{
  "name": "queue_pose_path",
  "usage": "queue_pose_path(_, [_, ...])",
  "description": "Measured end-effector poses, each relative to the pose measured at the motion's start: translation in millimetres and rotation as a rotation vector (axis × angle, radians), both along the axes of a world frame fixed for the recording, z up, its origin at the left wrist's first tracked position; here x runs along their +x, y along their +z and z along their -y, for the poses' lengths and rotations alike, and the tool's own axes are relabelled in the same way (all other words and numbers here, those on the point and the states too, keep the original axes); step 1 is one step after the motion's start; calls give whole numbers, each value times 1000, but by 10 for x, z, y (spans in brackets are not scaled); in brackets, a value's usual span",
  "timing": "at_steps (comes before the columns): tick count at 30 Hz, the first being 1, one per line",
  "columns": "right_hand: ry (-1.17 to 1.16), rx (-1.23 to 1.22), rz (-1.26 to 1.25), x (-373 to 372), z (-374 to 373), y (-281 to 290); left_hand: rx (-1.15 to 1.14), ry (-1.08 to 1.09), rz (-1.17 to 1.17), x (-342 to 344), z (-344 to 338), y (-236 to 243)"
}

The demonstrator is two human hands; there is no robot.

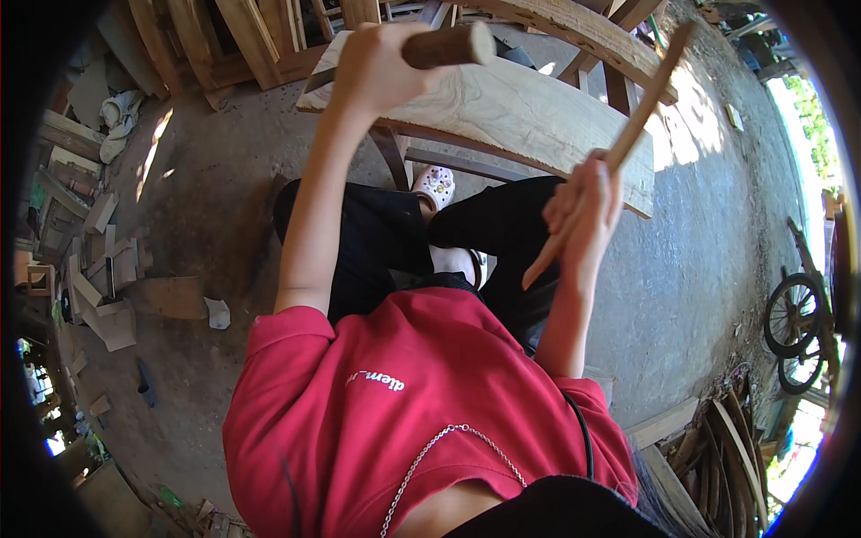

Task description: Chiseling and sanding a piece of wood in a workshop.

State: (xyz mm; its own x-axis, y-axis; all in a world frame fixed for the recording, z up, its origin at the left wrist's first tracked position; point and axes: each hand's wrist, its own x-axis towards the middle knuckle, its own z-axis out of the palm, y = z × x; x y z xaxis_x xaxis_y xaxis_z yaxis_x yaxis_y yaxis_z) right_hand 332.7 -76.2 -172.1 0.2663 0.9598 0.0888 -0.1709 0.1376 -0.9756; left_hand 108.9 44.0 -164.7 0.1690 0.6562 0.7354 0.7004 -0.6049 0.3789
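My left hand (381, 67) grips a short, thick round piece of wood (448, 45), raised over the left part of a pale wooden board (529, 117). The board rests on a dark wooden frame (390, 152) in front of my knees. My right hand (587, 211) is closed around a long, thin, light wooden stick (655, 85), held at a slant near the board's right end, with its top pointing away to the upper right and its lower part reaching toward my lap.
Wooden beams (251, 36) stand behind the board. Scrap wood (108, 318) lies on the concrete floor (197, 394) at left. At right are a bicycle wheel (789, 314) and a pile of curved wooden strips (735, 448). My crossed legs (359, 224) are below the board.
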Motion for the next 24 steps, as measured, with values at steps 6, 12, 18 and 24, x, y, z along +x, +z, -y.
queue_pose_path(6, [-100,238,-97,187,61,100,-146,-168,-14,465,83,88])
queue_pose_path(12, [-95,445,-357,-67,-50,-96,-149,-113,-81,228,-81,-3])
queue_pose_path(18, [111,169,331,-242,-37,-232,-252,-40,-101,49,-59,69])
queue_pose_path(24, [117,82,203,-350,-32,-238,-134,-37,-30,-6,-130,8])
